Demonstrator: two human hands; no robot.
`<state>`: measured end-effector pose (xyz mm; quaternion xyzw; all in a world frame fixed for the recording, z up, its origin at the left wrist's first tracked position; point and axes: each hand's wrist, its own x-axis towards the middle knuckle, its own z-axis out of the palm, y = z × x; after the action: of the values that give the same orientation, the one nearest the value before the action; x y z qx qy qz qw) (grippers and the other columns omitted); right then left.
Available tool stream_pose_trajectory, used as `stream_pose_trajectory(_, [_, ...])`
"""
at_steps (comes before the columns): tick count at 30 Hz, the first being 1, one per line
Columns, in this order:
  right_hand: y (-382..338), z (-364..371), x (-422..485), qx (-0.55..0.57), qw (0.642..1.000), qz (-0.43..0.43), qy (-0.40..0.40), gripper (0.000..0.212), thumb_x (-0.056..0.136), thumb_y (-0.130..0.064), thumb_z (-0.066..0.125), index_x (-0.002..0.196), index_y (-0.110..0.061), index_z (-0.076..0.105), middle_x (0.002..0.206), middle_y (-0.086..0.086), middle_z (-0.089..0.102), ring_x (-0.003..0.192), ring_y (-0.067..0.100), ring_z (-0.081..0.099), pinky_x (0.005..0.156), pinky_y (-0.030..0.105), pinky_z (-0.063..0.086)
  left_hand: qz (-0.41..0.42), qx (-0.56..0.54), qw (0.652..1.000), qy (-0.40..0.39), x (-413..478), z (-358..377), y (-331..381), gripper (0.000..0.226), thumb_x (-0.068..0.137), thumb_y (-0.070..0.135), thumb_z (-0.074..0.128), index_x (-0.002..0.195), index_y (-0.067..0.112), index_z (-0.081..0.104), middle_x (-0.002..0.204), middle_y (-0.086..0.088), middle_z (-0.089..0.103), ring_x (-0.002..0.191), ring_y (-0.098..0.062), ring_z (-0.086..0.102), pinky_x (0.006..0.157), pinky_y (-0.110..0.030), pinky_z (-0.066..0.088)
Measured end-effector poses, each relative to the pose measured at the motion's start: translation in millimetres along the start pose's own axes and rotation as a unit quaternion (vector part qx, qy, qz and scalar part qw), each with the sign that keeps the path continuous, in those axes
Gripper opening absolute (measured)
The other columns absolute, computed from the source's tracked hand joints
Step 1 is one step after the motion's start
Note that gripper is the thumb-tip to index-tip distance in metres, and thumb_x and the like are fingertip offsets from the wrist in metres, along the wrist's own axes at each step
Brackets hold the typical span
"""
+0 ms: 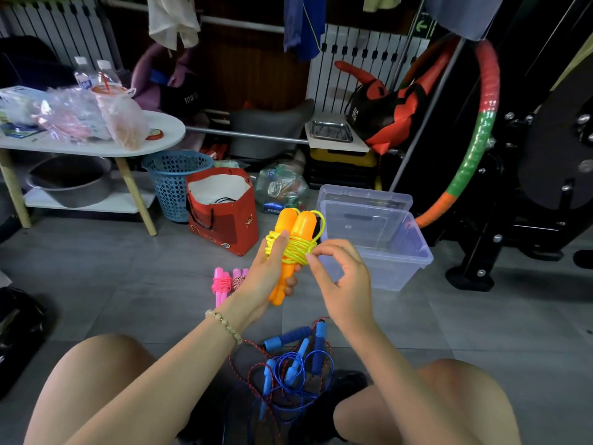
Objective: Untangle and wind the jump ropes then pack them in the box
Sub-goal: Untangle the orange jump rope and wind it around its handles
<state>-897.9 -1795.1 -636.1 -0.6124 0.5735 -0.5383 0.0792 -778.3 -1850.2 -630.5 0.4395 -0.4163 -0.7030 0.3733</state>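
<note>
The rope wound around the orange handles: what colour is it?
The rope is bright yellow against the orange handles; the head view shows it best.

Pretty dim room: grey tiled floor (96,268), white oval wooden-legged table (167,126) way left of the left hand (266,277), white slatted wall panels (353,43) beyond.

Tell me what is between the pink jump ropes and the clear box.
In the head view, the left hand grips the orange-handled rope there, and the right hand pinches its yellow cord. The floor beneath them is partly hidden.
</note>
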Motion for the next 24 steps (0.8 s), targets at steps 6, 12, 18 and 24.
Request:
stream_pose_trajectory(6, [0,-6,7,0.039,0.994,-0.024,-0.098,0.019,0.084,-0.021,0.069,0.101,-0.022,0.062,0.128,-0.009,0.055,0.12,-0.001,0.048,0.097,0.012,0.036,-0.069,-0.051,0.995,-0.055,-6,3,5,0.056,0.095,0.059,0.029,0.093,0.01,0.056,0.047,0.004,0.046,0.038,-0.007,0.036,0.036,-0.017,0.031])
stream_pose_trajectory(12, [-2,-10,9,0.126,0.99,0.023,-0.055,0.019,0.078,-0.008,0.074,0.094,-0.018,0.071,0.1,-0.01,0.068,0.095,0.001,0.064,0.079,0.012,0.048,-0.08,0.002,0.996,-0.039,-10,5,2,0.071,0.086,0.072,0.029,0.094,0.007,0.055,0.067,-0.005,0.052,0.043,-0.013,0.048,0.041,-0.022,0.042])
stream_pose_trajectory(18, [-14,-16,13,0.178,0.979,0.081,-0.057,0.025,0.079,-0.011,0.073,0.098,-0.024,0.063,0.099,-0.008,0.069,0.095,0.002,0.065,0.076,0.015,0.05,-0.079,-0.002,0.996,-0.05,-11,6,5,0.076,0.074,0.078,0.034,0.097,0.007,0.051,0.048,0.001,0.052,0.038,-0.01,0.043,0.037,-0.02,0.039])
stream_pose_trajectory(24, [-20,-18,16,0.18,0.979,0.094,-0.01,0.02,0.081,-0.01,0.071,0.1,-0.018,0.07,0.09,-0.016,0.071,0.077,0.009,0.068,0.062,0.014,0.051,-0.018,0.006,0.997,-0.074,-13,4,5,0.077,0.062,0.077,0.045,0.115,0.021,0.052,0.091,-0.014,0.056,0.044,-0.01,0.045,0.041,-0.022,0.042])
